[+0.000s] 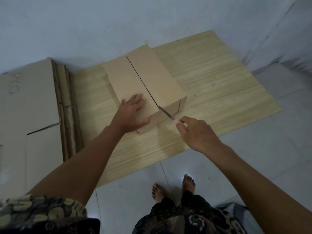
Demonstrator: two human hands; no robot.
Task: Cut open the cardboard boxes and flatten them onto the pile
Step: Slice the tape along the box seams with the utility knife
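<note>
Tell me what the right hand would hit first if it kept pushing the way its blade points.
Probably the cardboard box: the right hand aims the blade at its near end, at the top seam.

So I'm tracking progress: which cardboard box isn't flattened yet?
The cardboard box on the wooden board, under the left hand; the others lie flat in the pile.
</note>
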